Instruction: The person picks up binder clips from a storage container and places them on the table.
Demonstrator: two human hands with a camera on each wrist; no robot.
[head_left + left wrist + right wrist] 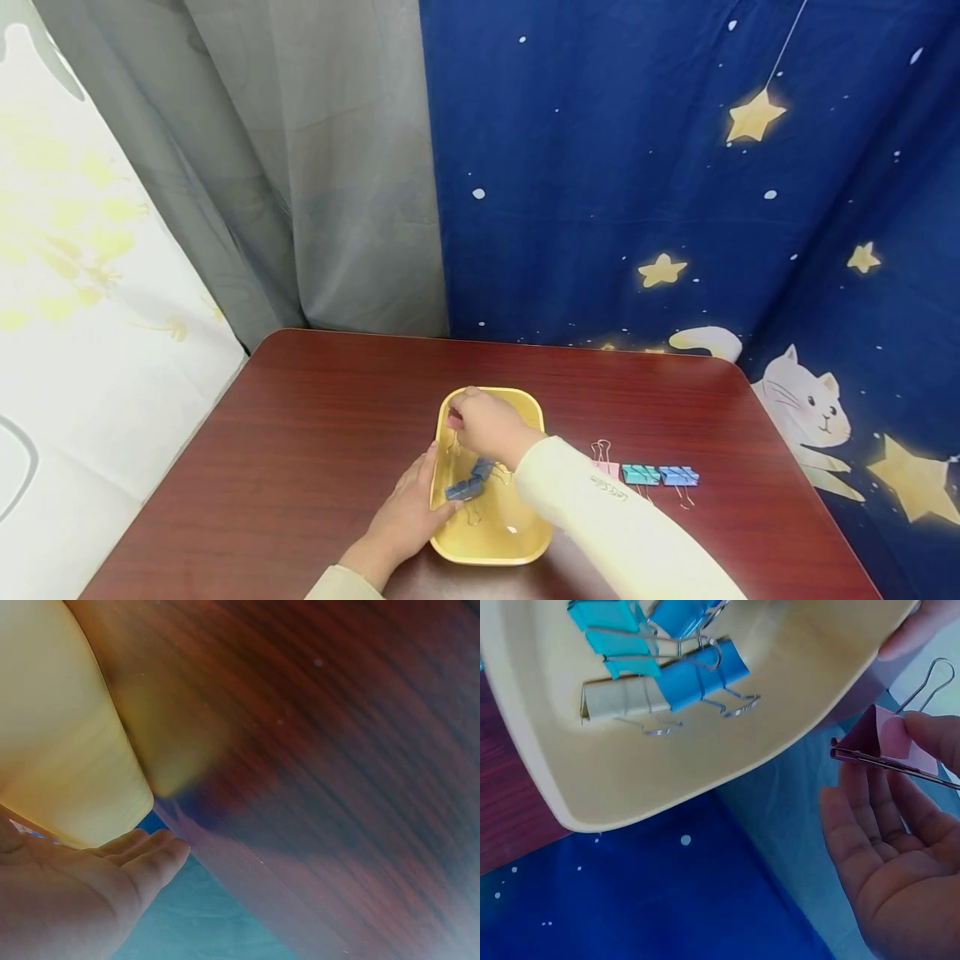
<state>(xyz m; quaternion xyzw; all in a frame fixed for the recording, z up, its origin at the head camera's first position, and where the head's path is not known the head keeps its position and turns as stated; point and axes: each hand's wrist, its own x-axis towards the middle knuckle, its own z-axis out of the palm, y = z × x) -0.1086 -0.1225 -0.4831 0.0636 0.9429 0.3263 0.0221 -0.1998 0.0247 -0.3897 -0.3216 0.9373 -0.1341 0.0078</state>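
A yellow plastic box [517, 542] stands on the table. My left hand [405, 510] holds its left wall, fingers stretched along the outside and thumb over the rim. In the left wrist view those fingers lie against the box's outer side [67, 742]. My right hand [491, 423] is above the far left part of the box. Its thumb and fingers pinch a pink binder clip [889, 741], one wire handle sticking up. Inside the box are a teal clip [615, 634], a blue clip [703, 675] beside a whitish one [626, 699], and another blue clip [676, 616].
Right of the box, a pink clip [609, 470], a teal clip [641, 474] and a blue clip [678, 476] lie in a row on the reddish-brown table [337, 417]. My right sleeve [600, 517] partly covers the pink one. Curtains [360, 167] hang behind the table.
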